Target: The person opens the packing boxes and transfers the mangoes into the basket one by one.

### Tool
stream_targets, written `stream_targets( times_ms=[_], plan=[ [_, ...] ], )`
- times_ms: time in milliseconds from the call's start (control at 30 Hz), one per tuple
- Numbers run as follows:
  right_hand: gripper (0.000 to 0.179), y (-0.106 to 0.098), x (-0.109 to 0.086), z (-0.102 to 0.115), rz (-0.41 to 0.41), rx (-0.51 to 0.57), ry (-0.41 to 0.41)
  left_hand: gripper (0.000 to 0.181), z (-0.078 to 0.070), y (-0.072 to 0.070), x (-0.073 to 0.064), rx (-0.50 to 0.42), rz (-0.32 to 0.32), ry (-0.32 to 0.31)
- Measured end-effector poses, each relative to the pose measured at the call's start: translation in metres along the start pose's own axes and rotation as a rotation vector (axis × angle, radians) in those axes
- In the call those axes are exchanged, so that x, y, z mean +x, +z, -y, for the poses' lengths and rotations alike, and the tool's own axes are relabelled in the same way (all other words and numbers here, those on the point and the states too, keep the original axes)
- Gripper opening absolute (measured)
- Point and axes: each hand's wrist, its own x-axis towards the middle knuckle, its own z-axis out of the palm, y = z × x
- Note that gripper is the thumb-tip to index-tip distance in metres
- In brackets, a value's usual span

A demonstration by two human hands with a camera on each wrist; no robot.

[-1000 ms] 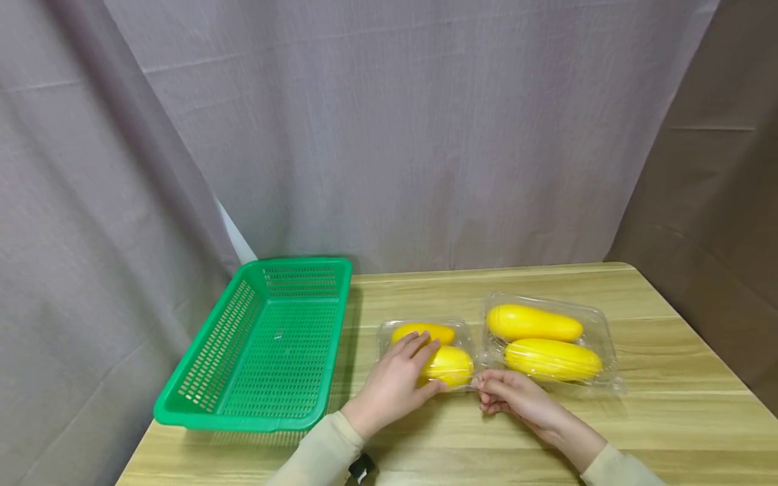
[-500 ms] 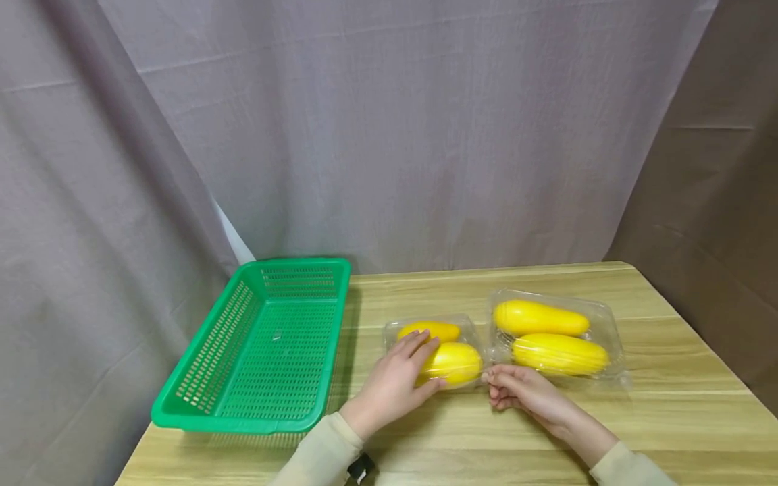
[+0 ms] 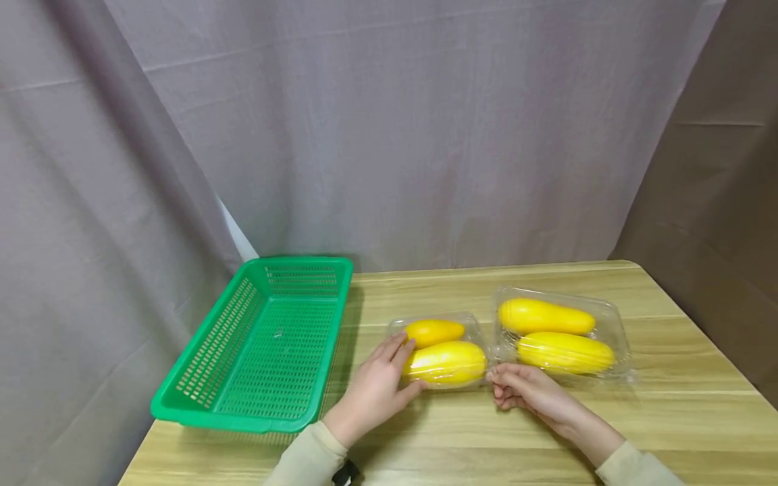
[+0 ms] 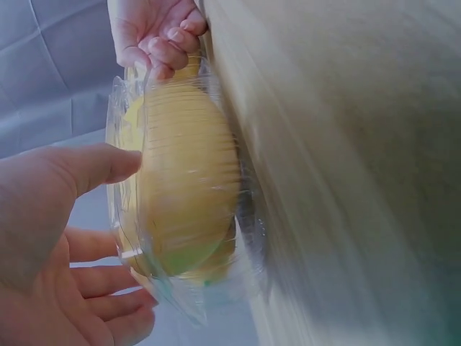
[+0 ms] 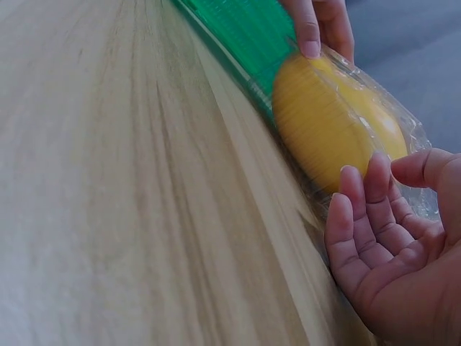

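A clear plastic clamshell box (image 3: 474, 329) lies on the table with two oblong yellow fruits inside, a nearer fruit (image 3: 448, 363) and a farther fruit (image 3: 434, 333). My left hand (image 3: 373, 385) touches its left end, thumb on the near side and fingers extended over the top. At the near right corner, my right hand (image 3: 535, 397) pinches the edge between thumb and index finger; its other fingers curl loosely in the right wrist view. Just to the right sits a larger clear box (image 3: 612, 318), also holding two yellow fruits (image 3: 565, 352).
On the left stands a green perforated plastic basket (image 3: 331, 364), with small pale specks on its bottom. Grey curtains (image 3: 425, 135) hang behind the wooden table (image 3: 450, 439), and a brown cloth (image 3: 717, 202) drapes on the right.
Both boxes have shifted slightly right, along with my right hand at the smaller one's corner. My left hand has slid left, uncovering more of the fruits.
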Motion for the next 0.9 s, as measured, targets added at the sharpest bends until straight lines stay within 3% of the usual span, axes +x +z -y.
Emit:
stream_targets(
  times_ms=[200, 733, 900],
  plan=[
    [0.029, 0.002, 0.000, 0.000, -0.015, 0.004, 0.005, 0.066, -0.002, -0.001, 0.003, 0.002, -0.001, -0.009],
    [0.035, 0.007, 0.000, 0.000, -0.018, 0.014, -0.039, 0.049, -0.002, 0.002, 0.013, -0.002, -0.099, -0.001],
    [0.034, 0.008, 0.001, -0.001, -0.031, -0.007, -0.038, 0.050, -0.004, 0.002, 0.014, 0.038, -0.071, -0.018]
  ],
)
